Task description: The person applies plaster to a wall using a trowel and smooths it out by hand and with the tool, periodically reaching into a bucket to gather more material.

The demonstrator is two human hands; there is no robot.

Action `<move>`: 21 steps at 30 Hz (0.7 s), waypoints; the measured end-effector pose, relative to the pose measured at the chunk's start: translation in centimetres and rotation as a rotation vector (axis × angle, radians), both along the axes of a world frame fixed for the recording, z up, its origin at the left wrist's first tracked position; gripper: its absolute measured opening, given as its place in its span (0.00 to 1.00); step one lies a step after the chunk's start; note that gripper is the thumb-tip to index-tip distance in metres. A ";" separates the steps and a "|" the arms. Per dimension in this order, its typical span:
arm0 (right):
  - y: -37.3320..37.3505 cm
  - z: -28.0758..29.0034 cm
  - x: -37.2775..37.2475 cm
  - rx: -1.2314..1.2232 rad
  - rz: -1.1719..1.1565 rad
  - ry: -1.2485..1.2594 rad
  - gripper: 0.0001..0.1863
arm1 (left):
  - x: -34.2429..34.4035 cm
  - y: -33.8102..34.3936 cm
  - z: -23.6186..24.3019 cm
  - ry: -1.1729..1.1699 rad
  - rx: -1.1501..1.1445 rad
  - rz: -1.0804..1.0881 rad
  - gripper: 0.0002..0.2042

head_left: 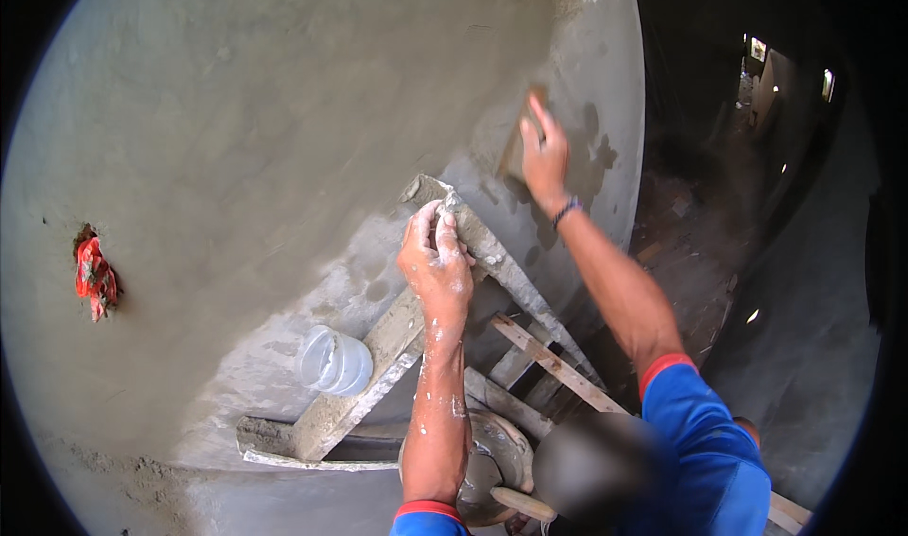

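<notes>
My right hand point(545, 162), with a dark band at its wrist, presses a flat brown float point(514, 150) against the grey plastered wall point(284, 110). Dark wet patches mark the plaster around it. Motion blurs the float slightly. My left hand point(435, 257), flecked with white plaster, is closed at the upper end of a mortar-crusted plank point(501, 266). Its thumb and fingertips meet, and whatever lies between them is too small to name. Below and left of that hand, a clear plastic tub point(335, 361) rests on another sloping plank point(355, 405).
A round container of wet mortar point(492, 456) sits below my left forearm, with a wooden handle point(523, 504) across its rim. Wooden struts point(558, 366) cross beneath the planks. Red crumpled plastic point(95, 276) sticks out of the wall. Debris lies on the dark floor point(676, 205) at right.
</notes>
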State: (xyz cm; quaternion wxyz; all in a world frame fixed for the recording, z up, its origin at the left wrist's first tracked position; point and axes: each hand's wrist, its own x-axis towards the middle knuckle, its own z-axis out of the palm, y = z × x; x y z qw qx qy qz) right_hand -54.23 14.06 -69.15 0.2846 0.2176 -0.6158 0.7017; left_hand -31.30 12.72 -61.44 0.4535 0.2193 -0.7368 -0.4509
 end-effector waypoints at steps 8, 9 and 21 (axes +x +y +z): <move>-0.7 8.9 5.7 0.278 0.067 0.532 0.27 | -0.1 0.9 -0.4 -0.002 -0.008 0.022 0.09; -0.5 6.1 6.5 0.314 0.068 0.540 0.28 | 0.0 0.9 -0.2 0.005 -0.039 0.039 0.09; 2.5 7.6 5.1 0.276 0.127 0.465 0.29 | -0.3 0.1 -1.0 0.018 -0.083 0.035 0.10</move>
